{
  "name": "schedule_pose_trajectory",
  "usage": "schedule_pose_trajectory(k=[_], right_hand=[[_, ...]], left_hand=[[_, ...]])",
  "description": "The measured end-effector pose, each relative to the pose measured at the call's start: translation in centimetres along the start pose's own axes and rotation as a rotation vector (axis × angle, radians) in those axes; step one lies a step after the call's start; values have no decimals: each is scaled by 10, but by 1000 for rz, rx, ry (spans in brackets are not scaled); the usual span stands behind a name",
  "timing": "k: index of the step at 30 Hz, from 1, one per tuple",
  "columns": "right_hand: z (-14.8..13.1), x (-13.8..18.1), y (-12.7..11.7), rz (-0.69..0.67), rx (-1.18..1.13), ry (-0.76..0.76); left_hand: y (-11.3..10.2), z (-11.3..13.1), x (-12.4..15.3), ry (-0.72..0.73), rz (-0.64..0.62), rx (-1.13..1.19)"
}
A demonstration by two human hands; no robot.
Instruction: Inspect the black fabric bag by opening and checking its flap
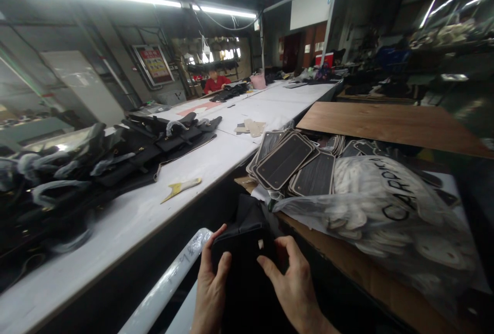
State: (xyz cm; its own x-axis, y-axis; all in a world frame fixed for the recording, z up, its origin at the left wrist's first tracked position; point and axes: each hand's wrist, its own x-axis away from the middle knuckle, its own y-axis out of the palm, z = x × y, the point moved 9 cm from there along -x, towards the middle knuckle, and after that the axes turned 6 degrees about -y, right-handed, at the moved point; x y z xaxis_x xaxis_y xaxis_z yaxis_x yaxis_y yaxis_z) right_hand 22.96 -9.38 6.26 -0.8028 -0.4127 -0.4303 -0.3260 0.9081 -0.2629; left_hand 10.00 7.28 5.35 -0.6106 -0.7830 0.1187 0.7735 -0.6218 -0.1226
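Both hands on a black folded piece (247, 236) low in front of the person — left hand (211, 285) gripping its left edge, thumb over the top, right hand (295, 282) pinching the face near a small white tag. Just beyond it: stack of black panels (285, 161) and a clear bag of white pieces (386, 205) on a cardboard sheet (370, 277). Long white table (127, 226) to the left — black bags (116, 161) piled on it.

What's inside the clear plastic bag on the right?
The clear plastic bag holds white flat cut pieces, stacked; black lettering covers some. Pieces deeper in the pile are hidden.
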Motion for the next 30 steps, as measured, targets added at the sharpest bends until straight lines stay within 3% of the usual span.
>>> schedule_pose_trajectory(k=[8,17,20,26,30], right_hand=[[-16,-2,2,-28,60,-101],[-33,-28,0,-9,112,-239],[-28,-36,-3,-25,117,-225],[-13,-39,-2,-116,131,-228],[-10,-44,-4,-152,171,-263]], left_hand=[[-5,-8,-2,-56,41,70],[12,19,1,-78,-3,255],[15,23,0,-54,17,317],[5,0,6,-120,162,338],[4,7,9,-118,199,377]])
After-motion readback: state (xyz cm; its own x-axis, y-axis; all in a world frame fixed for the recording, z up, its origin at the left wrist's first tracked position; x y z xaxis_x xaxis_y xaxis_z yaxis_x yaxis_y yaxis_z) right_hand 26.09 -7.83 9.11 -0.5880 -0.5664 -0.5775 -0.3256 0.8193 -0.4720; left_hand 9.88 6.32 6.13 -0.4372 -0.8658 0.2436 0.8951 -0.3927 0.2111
